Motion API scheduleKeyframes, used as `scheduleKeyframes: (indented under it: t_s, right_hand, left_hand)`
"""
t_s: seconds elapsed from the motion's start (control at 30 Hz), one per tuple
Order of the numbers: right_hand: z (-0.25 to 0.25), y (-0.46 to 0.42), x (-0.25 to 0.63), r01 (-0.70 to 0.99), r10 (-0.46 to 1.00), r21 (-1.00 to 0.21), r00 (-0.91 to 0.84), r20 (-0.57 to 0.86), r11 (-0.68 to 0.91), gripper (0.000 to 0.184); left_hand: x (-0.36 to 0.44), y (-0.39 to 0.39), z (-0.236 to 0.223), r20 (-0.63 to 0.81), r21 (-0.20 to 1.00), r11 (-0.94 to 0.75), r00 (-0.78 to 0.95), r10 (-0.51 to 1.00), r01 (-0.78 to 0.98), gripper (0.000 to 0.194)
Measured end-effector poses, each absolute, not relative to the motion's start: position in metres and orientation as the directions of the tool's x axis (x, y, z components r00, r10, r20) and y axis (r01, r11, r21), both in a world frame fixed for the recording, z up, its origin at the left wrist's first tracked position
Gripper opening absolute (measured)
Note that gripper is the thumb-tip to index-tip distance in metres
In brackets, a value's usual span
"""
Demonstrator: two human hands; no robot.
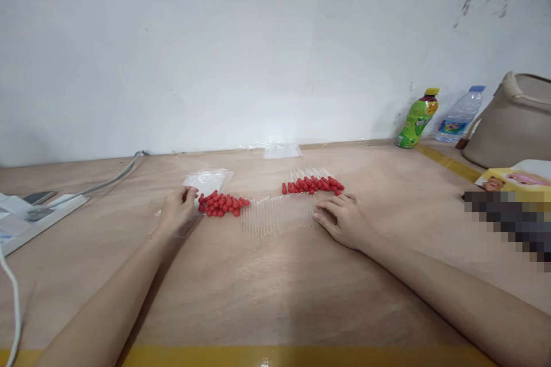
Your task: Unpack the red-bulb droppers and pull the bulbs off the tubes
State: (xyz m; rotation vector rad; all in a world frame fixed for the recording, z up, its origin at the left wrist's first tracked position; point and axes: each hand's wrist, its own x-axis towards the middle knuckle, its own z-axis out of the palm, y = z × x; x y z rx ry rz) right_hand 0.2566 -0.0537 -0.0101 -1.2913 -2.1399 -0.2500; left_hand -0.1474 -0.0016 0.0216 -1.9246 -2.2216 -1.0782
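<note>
My left hand (177, 207) is at the left, its fingers curled together beside a pile of red rubber bulbs (220, 204). Whatever those fingers hold, if anything, is too small to make out. Behind and under this hand lie clear plastic bags (209, 179). A row of thin clear tubes, apparently glass droppers (278, 215), lies side by side in the middle. My right hand (344, 221) rests at the row's right end, thumb and fingers apart, fingertips touching or just over the tubes. Behind it are tubes fitted with red bulbs (313, 184), their tips toward the wall.
Another clear bag (282, 151) lies by the wall. At the back right stand a green drink bottle (416, 119), a water bottle (458, 117) and a beige bag (508, 120). A yellow packet (516, 183) lies nearer. On the left are a power strip (64, 209) and cables (107, 180).
</note>
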Motion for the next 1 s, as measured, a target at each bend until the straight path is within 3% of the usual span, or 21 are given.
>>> scheduleKeyframes:
  t_s: [0.13,0.23,0.37,0.47,0.6,1.0]
  right_hand:
    - [-0.011,-0.053,0.256,0.848,0.753,-0.18,-0.321,0.575,0.498,0.022]
    - [-0.011,-0.053,0.257,0.842,0.755,-0.195,-0.32,0.572,0.504,0.021]
    - [-0.01,-0.052,0.258,0.835,0.753,-0.203,-0.322,0.574,0.512,0.019]
    - [-0.01,-0.052,0.259,0.831,0.754,-0.214,-0.319,0.574,0.514,0.017]
    - [-0.01,-0.052,0.26,0.822,0.748,-0.229,-0.311,0.586,0.521,0.015]
    - [-0.011,-0.058,0.259,0.794,0.713,-0.236,-0.316,0.626,0.56,0.015]
  left_hand:
    - [-0.127,-0.014,0.032,0.536,0.42,-0.042,-0.211,0.817,0.906,0.029]
    - [-0.095,-0.029,0.04,0.682,0.263,-0.228,-0.014,0.731,0.938,0.022]
    - [-0.046,-0.042,0.042,0.69,0.145,-0.474,0.255,0.677,0.868,0.015]
    - [-0.013,-0.037,0.04,0.634,0.142,-0.605,0.398,0.663,0.783,0.012]
    - [0.027,-0.015,0.039,0.555,0.166,-0.643,0.468,0.688,0.748,0.013]
    - [0.089,0.04,0.037,0.407,0.26,-0.567,0.444,0.798,0.782,0.019]
